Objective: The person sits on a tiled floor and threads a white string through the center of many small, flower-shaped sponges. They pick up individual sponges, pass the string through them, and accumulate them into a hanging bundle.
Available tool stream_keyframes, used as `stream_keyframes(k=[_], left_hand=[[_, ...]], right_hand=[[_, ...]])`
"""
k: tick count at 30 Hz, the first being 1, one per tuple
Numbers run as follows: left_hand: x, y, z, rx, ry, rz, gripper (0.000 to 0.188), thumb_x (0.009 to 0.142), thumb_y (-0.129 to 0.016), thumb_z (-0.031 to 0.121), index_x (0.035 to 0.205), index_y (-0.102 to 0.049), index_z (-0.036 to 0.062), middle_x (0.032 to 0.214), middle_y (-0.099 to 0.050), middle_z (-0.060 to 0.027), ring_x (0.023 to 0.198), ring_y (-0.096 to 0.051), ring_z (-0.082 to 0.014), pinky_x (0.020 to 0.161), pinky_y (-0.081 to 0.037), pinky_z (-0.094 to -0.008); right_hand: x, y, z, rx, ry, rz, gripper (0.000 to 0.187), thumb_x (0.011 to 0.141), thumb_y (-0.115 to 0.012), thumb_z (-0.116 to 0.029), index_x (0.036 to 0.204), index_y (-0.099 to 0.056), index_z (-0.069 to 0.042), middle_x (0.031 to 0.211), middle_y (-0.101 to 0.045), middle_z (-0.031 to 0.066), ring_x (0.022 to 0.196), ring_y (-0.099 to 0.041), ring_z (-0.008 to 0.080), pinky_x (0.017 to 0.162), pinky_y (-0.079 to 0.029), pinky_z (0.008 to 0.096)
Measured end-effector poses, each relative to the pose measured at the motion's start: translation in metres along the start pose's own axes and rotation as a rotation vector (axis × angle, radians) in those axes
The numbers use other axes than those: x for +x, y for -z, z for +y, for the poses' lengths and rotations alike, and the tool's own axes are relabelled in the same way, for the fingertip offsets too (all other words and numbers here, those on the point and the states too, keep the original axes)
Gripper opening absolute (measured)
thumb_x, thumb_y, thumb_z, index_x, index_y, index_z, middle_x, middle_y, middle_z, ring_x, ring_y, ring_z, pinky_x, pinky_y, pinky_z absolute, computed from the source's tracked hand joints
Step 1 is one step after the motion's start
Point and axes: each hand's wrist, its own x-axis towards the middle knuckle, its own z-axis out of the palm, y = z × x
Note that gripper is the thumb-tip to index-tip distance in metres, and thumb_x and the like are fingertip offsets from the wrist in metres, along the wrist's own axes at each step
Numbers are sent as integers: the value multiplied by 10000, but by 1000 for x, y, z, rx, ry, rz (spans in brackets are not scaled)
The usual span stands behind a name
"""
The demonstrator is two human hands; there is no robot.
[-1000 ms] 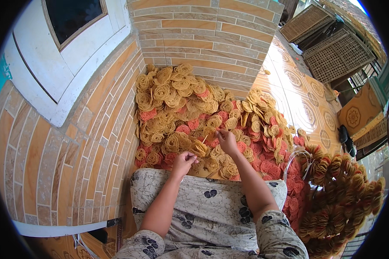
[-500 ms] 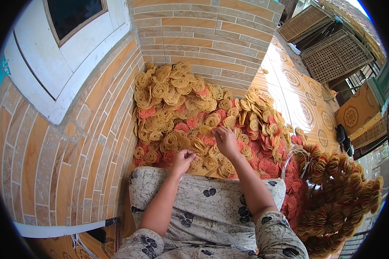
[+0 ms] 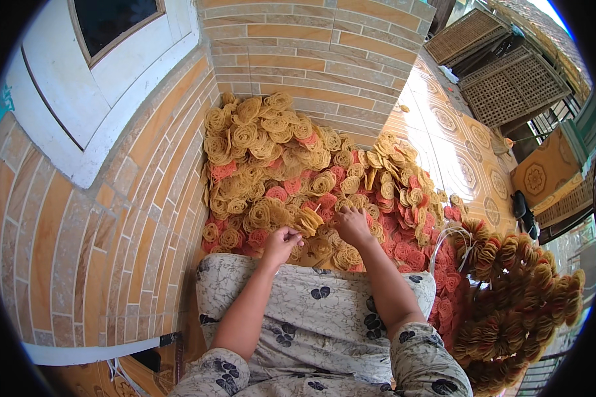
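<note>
A short stack of yellow coiled crackers (image 3: 308, 221), lacy and strung face to face, is held up in my left hand (image 3: 281, 247). The fingers of that hand are closed at the stack's lower left, and a thin pale tip pokes out at its top. To its right, my right hand (image 3: 353, 225) reaches down onto the heap of loose crackers (image 3: 251, 135). Its fingers are bent and slightly apart, with the fingertips among the yellow pieces; nothing shows clearly between them. Coral-pink crackers (image 3: 410, 255) of the same kind lie mixed through the heap.
A brick-patterned wall (image 3: 298, 49) borders the heap at the back and left. Thick strung bunches of crackers (image 3: 510, 311) stand at the right beside a white string loop (image 3: 451, 238). Woven racks (image 3: 513, 86) and dark shoes (image 3: 524, 213) are farther right. Patterned cloth covers my lap (image 3: 318, 311).
My right hand has moved away from the stack, slightly right and down to the heap. The stack in my left hand now tilts more upright and shows plainly. My left hand has hardly moved.
</note>
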Motion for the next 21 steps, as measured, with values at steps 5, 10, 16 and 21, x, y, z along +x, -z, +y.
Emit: stream_keyframes(k=[5, 10, 16, 21], left_hand=[[-1, 0, 0, 46, -5, -25, 83, 912, -620, 87, 911, -607, 5, 800, -671, -42, 737, -610, -93, 680, -444, -237], [-1, -2, 1, 107, 17, -43, 93, 906, -631, 102, 910, -622, 9, 798, -673, -44, 728, -605, -95, 687, -446, -244], [-2, -1, -1, 131, 13, -41, 128, 896, -639, 116, 902, -620, -10, 797, -697, -59, 725, -640, -105, 672, -459, -246], [-2, -2, 2, 114, 5, -56, 101, 913, -625, 118, 910, -623, 17, 812, -681, -52, 744, -608, -99, 706, -453, -250]], right_hand=[[3, 4, 9, 206, -25, 203, 186, 842, -613, -208, 986, -704, -131, 1019, -616, 55, 1038, -530, 247, 951, -353, 437], [-5, -10, 6, -15, 78, -10, 291, 814, -678, -288, 1060, -689, -133, 1114, -583, 61, 1091, -509, 273, 979, -354, 488], [12, -4, 10, 590, -263, 222, 273, 849, -657, -287, 906, -708, -25, 915, -646, 137, 853, -620, 316, 873, -422, 485], [8, 21, -9, 714, -168, 368, 265, 891, -623, -219, 875, -678, 39, 803, -636, 166, 671, -626, 276, 612, -482, 355]])
